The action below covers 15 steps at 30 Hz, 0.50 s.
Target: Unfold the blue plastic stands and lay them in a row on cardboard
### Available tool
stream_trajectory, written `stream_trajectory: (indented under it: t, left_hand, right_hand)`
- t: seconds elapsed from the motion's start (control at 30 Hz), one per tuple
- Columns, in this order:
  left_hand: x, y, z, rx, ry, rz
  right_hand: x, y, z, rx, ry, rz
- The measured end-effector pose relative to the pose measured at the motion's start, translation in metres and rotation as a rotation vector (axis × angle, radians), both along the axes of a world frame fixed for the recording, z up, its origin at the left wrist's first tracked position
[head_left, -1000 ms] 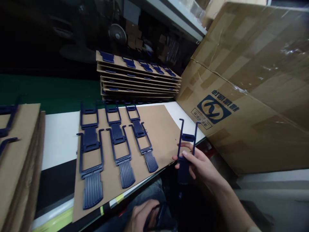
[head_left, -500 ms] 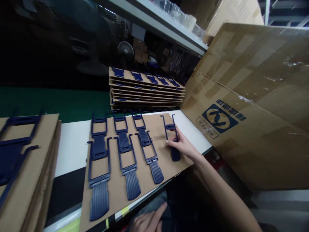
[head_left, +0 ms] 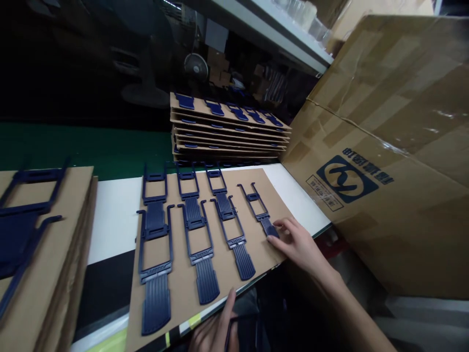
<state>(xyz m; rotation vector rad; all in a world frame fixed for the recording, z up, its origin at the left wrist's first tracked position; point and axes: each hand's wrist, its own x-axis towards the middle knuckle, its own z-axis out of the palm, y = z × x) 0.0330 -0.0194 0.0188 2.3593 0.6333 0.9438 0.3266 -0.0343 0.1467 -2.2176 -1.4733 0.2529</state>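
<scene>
Dark blue plastic brackets, each an open frame with hooked ends and a ribbed tongue, lie in two rows on a cardboard sheet. At the sheet's right side my right hand has its thumb and fingers around the ribbed end of one bracket, which lies flat. My left hand is below the table's front edge, its fingers closed on another dark frame-like bracket, mostly in shadow. Nearest that hand on the sheet are the ribbed tongues of a front-row bracket and its neighbour.
Behind the sheet stands a stack of cardboard layers with blue brackets between and on top. More cardboard sheets with a bracket lie at left. A large carton rises at right, beneath a shelf. A fan is farther back.
My right hand has lowered its bracket flat onto the cardboard and slid its grip from the frame to the ribbed end. A dark bracket now shows in my left hand. The view has shifted slightly.
</scene>
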Motion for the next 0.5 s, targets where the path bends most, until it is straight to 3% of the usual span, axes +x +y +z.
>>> stream_trajectory:
  t: [0.17, 0.37, 0.5]
  left_hand:
    - [0.001, -0.001, 0.004, -0.03, 0.028, 0.028]
    - [-0.003, 0.01, 0.009, 0.08, 0.037, -0.045]
    - [-0.004, 0.01, 0.006, 0.094, 0.051, 0.017]
  right_hand:
    - [-0.006, -0.004, -0.005, -0.004, -0.054, 0.071]
    - [-0.007, 0.028, -0.012, 0.038, -0.088, 0.098]
    - [-0.008, 0.052, -0.014, 0.049, -0.102, 0.113]
